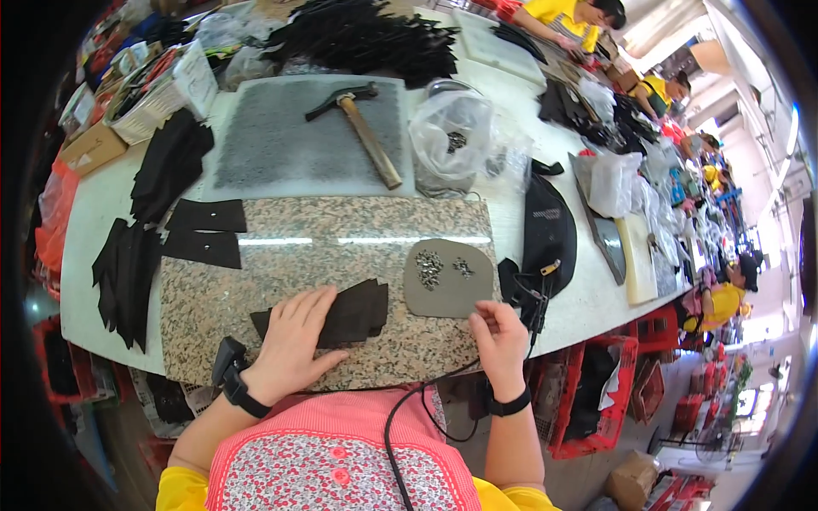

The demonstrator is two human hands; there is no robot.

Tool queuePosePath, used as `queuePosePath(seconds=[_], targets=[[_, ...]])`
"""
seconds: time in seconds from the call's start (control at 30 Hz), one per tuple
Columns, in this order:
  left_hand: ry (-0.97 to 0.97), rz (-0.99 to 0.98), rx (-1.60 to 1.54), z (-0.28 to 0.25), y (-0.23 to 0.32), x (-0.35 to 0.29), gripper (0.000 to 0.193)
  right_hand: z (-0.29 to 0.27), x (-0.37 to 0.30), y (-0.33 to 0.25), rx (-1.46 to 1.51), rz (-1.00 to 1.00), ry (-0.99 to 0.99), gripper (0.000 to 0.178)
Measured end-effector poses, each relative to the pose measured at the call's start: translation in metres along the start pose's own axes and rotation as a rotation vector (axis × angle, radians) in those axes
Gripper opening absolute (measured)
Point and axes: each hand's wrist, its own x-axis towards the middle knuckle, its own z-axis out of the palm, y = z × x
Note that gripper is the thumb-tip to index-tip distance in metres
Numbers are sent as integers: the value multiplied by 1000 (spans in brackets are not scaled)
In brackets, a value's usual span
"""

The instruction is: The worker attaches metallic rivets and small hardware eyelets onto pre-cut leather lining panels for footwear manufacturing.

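My left hand [298, 341] lies flat with its fingers stretched out on a small stack of black fabric-like pieces [362, 311], covering part of it. The stack rests on a speckled granite slab [443, 345]. At the lower right corner of a grey rounded pad [439, 305], my right hand [499, 341] has its fingers curled in and pressed together; whatever they may hold is too small or hidden to make out. On that pad sit a larger heap of small shiny metal parts [429, 271] and a smaller one beside it. Two black pieces [204, 232] lie at the slab's upper left.
Behind the slab, a hammer [368, 136] lies on a dark grey mat [264, 145]. A plastic-lined container [452, 136] stands beside it. Black strips [128, 281] are piled at left, a black bag [548, 230] at right. A cable [400, 413] crosses my apron. Co-workers sit farther right.
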Motion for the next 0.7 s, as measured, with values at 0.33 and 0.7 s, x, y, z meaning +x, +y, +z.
queuePosePath(seconds=[0.33, 0.7], targets=[[226, -124, 120, 17, -7, 7, 61, 4, 62, 20, -620, -287, -43, 12], [355, -196, -269, -15, 34, 5, 31, 11, 67, 20, -773, -435, -67, 5]])
